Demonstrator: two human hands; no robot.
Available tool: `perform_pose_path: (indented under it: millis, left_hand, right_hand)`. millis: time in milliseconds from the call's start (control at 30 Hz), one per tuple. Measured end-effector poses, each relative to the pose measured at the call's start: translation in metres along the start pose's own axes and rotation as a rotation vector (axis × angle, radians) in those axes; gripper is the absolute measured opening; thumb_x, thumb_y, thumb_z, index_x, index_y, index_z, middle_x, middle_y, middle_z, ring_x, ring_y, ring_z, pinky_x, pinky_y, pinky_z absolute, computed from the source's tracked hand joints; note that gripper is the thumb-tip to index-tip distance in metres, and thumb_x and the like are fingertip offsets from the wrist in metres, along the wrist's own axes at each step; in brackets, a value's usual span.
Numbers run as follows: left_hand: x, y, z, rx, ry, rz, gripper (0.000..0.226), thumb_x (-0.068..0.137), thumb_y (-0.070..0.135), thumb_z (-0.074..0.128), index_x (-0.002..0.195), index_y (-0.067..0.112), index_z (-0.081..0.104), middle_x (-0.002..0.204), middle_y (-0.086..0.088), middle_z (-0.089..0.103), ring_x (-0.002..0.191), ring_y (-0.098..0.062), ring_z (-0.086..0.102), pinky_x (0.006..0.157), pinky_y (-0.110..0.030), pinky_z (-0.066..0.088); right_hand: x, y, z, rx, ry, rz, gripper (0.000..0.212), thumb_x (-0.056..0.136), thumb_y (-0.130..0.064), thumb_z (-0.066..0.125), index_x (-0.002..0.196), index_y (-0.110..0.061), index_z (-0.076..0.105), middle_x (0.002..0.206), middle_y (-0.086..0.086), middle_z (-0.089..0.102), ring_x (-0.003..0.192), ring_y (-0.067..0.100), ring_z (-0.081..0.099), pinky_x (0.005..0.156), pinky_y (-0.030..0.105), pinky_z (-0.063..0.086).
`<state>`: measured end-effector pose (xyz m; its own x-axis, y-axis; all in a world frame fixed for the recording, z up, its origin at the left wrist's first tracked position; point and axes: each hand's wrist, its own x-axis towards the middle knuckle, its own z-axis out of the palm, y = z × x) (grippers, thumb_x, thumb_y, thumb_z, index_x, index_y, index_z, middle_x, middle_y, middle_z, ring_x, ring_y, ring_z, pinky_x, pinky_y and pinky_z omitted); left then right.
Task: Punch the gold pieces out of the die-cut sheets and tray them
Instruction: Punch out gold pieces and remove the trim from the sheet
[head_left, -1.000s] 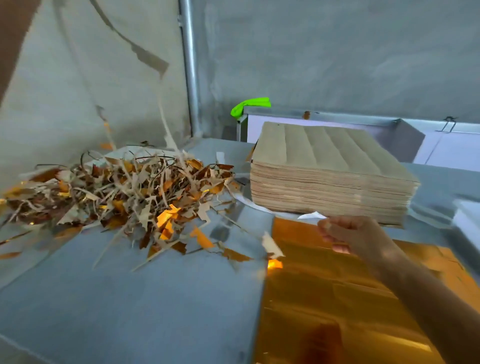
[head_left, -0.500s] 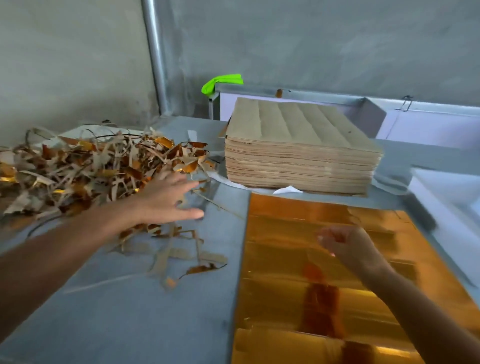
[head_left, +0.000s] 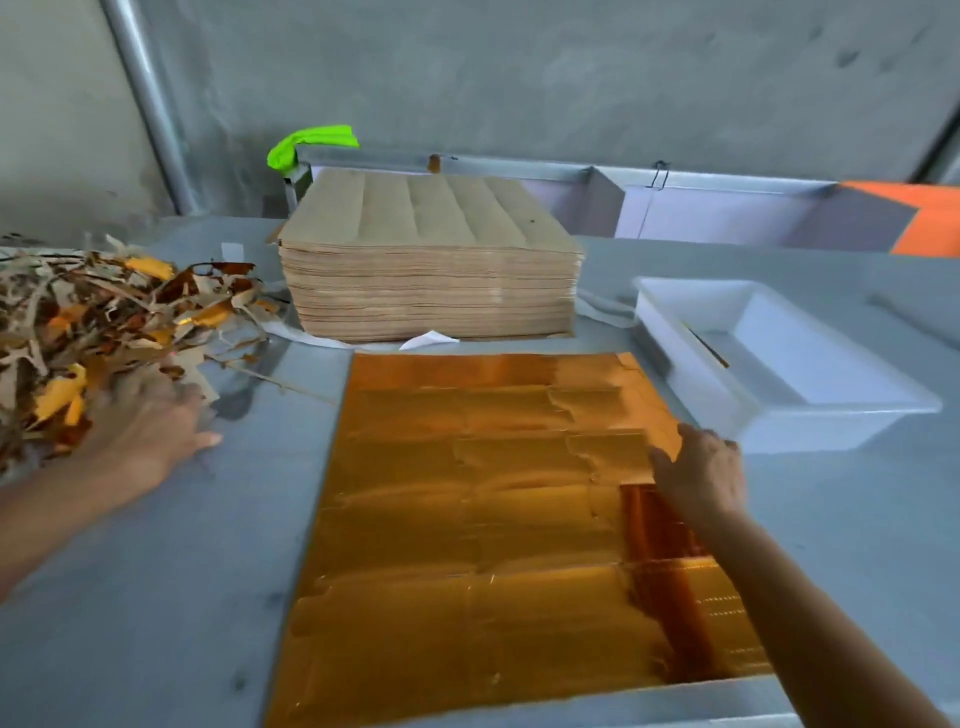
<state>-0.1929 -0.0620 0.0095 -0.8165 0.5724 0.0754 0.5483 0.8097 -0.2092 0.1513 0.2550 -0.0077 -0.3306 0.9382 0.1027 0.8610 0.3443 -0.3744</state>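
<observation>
Gripping the right edge of the gold sheet (head_left: 478, 519), the right hand (head_left: 701, 475) curled its fingers round it, probably to lift a piece toward the tray (head_left: 779, 415) just beside. The left hand (head_left: 150, 431), fingers spread flat, pressed the scrap pile (head_left: 104, 322) aside.

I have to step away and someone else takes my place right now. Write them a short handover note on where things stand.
Left hand: open, flat against the scrap pile.
Right hand: on the right edge of the gold sheet; grip unclear.
Stack of brown sheets sits behind it; the white tray to the right looks nearly empty.
Done: earlier sheets stripped, judging by the scrap.
Left: punch this sheet, tray its pieces, continue through the stack.
</observation>
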Motion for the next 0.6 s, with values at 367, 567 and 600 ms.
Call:
perform_pose_path:
  millis: [367, 567, 600]
  left_hand:
    - [-0.030, 0.151, 0.002, -0.281, -0.249, 0.383, 0.090, 0.082, 0.076, 0.029, 0.153, 0.026, 0.005, 0.160, -0.004, -0.001, 0.147, -0.025, 0.005, 0.117, -0.046, 0.011]
    - [-0.031, 0.149, 0.013, -0.242, -0.248, 0.416, 0.086, 0.085, 0.075, 0.024, 0.152, 0.027, -0.003, 0.160, -0.004, -0.009, 0.146, -0.023, -0.010, 0.117, -0.044, -0.001]
    - [-0.033, 0.148, 0.013, -0.250, -0.252, 0.418, 0.085, 0.087, 0.074, 0.025, 0.152, 0.027, -0.003, 0.160, -0.005, -0.009, 0.146, -0.024, -0.010, 0.117, -0.045, 0.000]
  right_hand:
    - [0.005, -0.010, 0.017, -0.108, -0.236, -0.149, 0.039, 0.092, -0.046, 0.054, 0.106, -0.010, 0.060, 0.128, 0.012, 0.051, 0.121, 0.033, 0.044, 0.100, 0.040, 0.036]
    - [-0.012, -0.034, 0.025, -0.033, -0.310, -0.272, 0.046, 0.091, -0.050, 0.054, 0.125, -0.020, 0.056, 0.142, 0.011, 0.042, 0.132, 0.034, 0.035, 0.104, 0.044, 0.035]
    - [-0.013, -0.036, 0.024, -0.055, -0.333, -0.282, 0.049, 0.089, -0.051, 0.055, 0.128, -0.022, 0.054, 0.143, 0.012, 0.041, 0.132, 0.034, 0.034, 0.104, 0.044, 0.035]
